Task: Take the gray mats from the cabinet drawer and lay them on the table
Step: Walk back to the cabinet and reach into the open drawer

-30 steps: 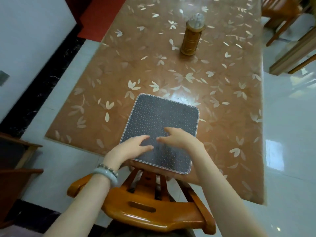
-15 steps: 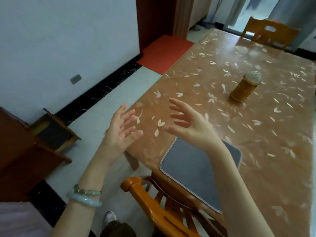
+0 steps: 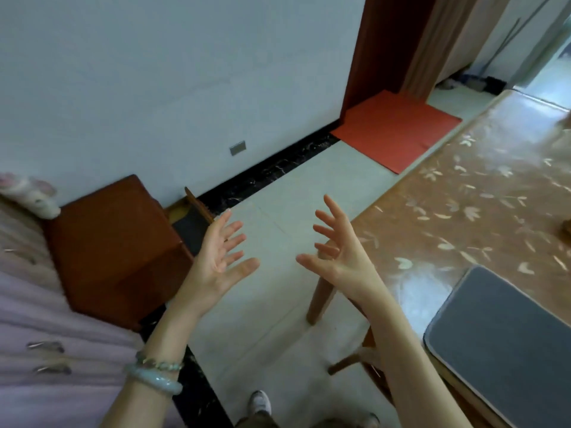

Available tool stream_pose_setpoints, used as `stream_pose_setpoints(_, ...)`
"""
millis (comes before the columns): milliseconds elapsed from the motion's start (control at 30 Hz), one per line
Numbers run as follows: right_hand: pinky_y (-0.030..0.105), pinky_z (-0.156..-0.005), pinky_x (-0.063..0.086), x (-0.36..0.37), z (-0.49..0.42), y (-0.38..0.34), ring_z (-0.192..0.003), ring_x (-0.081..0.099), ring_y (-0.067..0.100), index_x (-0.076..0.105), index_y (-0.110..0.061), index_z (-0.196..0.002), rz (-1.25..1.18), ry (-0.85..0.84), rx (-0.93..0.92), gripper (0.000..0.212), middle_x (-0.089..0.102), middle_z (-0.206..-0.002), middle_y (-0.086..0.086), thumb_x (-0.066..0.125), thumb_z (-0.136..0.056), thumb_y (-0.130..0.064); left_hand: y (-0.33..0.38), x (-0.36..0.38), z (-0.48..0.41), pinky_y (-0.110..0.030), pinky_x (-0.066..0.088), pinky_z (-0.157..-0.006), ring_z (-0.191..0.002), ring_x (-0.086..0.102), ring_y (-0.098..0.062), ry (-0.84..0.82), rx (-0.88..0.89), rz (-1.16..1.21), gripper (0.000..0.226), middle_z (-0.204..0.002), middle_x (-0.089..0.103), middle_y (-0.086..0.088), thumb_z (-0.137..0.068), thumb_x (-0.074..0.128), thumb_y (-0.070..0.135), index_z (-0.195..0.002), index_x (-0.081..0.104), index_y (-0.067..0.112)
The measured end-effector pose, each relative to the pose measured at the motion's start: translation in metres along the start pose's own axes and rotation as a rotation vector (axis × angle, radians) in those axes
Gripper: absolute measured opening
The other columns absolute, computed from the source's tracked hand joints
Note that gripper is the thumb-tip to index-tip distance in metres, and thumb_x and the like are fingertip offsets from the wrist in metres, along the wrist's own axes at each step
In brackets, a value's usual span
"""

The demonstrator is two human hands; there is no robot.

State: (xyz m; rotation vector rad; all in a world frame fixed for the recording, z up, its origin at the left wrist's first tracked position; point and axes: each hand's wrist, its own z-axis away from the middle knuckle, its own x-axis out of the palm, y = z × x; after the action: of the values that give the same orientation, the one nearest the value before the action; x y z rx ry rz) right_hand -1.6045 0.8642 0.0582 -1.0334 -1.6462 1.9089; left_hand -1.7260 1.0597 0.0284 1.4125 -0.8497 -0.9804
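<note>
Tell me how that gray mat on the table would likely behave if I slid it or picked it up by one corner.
The gray mat lies flat and looks thin, so lifted by a corner it would probably droop rather than stay stiff. It seems light for its area. The table looks glossy, so the mat may slide easily when pushed. Both hands, left hand and right hand, are empty.

Count taken from my head view. One gray mat (image 3: 506,341) lies on one table (image 3: 463,211). One cabinet (image 3: 114,242), with one drawer (image 3: 193,225) pulled open; I cannot tell how many mats it holds. One red floor mat (image 3: 395,128). One wall plate (image 3: 238,148). Two bracelets (image 3: 156,373) on my left wrist. My two hands, left hand (image 3: 221,257) and right hand (image 3: 336,254), both spread and holding nothing. One table leg (image 3: 319,299) in view. One shoe (image 3: 261,403).
</note>
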Motion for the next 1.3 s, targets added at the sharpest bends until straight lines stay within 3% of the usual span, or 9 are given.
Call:
stream_pose_setpoints(433, 0.036, -0.107, 0.04, 0.087, -0.079, -0.013, -0.129, 0.041, 0.01, 0.017, -0.037, -0.146, 0.062, -0.152, 0.066, 0.089, 0.034, -0.148, -0.004, 0.073, -0.081, -0.016, -0.024, -0.091, -0.022, -0.024, 0.046, -0.099, -0.126, 0.051, -0.004, 0.081, -0.023, 0.056, 0.099, -0.144, 0.042, 0.015, -0.054, 0.08, 0.065, -0.136, 0.026, 0.054)
stream_pose_setpoints(733, 0.036, -0.115, 0.028, 0.096, -0.205, 0.001, -0.133, 0.032, 0.005, 0.021, -0.036, -0.146, 0.095, -0.171, 0.067, 0.088, 0.036, -0.148, -0.005, 0.074, -0.079, -0.018, -0.04, -0.132, -0.125, -0.016, 0.047, -0.092, -0.124, 0.051, -0.001, 0.145, -0.074, 0.052, 0.11, -0.144, 0.041, 0.016, -0.054, 0.081, 0.064, -0.144, 0.022, 0.04)
stream_pose_setpoints(1067, 0.029, -0.102, 0.044, 0.062, -0.369, 0.007, -0.125, 0.047, 0.01, 0.02, -0.037, -0.146, 0.068, -0.199, 0.056, 0.089, 0.038, -0.145, -0.007, 0.074, -0.08, -0.014, -0.046, -0.165, -0.282, -0.029, 0.046, -0.1, -0.126, 0.05, -0.002, 0.235, -0.098, 0.042, 0.113, -0.147, 0.041, 0.013, -0.054, 0.078, 0.068, -0.148, 0.021, 0.038)
stream_pose_setpoints(1300, 0.027, -0.099, 0.046, 0.057, -0.45, 0.017, -0.121, 0.051, 0.009, 0.021, -0.036, -0.147, 0.048, -0.247, 0.084, 0.089, 0.039, -0.145, -0.004, 0.075, -0.079, -0.012, -0.056, -0.181, -0.349, -0.018, 0.048, -0.092, -0.124, 0.051, -0.001, 0.274, -0.128, 0.029, 0.115, -0.146, 0.041, 0.012, -0.055, 0.077, 0.068, -0.149, 0.02, 0.034)
